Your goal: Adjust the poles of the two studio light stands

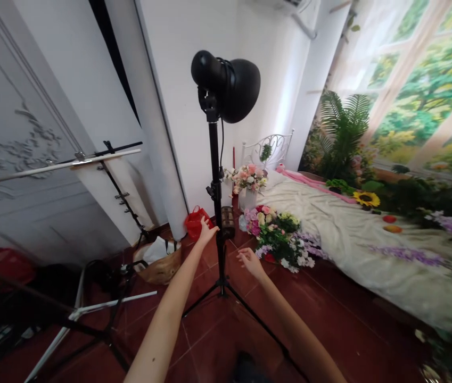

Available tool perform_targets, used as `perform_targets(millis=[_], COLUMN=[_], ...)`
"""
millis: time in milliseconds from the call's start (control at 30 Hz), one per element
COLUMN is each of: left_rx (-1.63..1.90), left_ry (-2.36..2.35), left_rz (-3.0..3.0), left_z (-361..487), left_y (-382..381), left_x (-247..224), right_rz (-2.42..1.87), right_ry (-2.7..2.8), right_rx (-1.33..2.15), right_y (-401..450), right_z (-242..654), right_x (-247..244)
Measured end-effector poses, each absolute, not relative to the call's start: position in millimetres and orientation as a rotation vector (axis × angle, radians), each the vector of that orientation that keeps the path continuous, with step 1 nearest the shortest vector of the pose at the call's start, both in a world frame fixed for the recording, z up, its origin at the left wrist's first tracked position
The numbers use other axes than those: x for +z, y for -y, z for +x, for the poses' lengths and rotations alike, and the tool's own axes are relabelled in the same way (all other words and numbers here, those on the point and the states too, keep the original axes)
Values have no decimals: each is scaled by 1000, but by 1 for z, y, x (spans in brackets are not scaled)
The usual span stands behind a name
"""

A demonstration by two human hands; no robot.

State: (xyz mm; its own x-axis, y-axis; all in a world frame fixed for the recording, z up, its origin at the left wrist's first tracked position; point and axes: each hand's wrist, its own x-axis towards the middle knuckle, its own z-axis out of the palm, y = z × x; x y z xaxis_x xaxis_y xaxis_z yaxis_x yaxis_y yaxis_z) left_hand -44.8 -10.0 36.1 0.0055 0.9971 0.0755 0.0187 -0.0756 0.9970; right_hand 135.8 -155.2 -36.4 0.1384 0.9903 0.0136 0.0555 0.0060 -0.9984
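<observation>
A black studio lamp [236, 88] sits on top of a black stand [216, 213] in the middle of the view, with its tripod legs spread on the red tiled floor. My left hand [207, 232] is just left of the stand's pole, fingers apart and thumb beside the pole; whether it touches the pole is unclear. To the right of the pole, my right hand [251, 262] hangs in the air with fingers loosely bent and apart, holding nothing. A cable runs down beside the upper pole.
Bunches of flowers [276, 231] lie by a bed with a cream cover [317, 213] on the right. A red bag [197, 222], a woven basket [162, 268] and a white stand [109, 306] are at the left.
</observation>
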Motion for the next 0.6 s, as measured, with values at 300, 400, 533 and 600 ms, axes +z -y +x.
perform_targets(millis=[300,400,533,600], left_rx=[1341,1304,1233,1223], left_ry=[-1138,-1153,-1236,-1249], left_rz=[1358,1411,1416,1377], left_z=[0,0,-6,-7], left_y=[-2,-2,1,3], left_x=[43,40,29,21], right_rz=[-1411,-1395,-1355,-1350], right_ry=[1041,1094,1127,1101], right_rx=[978,1090,1182,1199], right_y=[90,79,65,57], right_z=[139,139,131,124], right_x=[-28,-27,-24,-22])
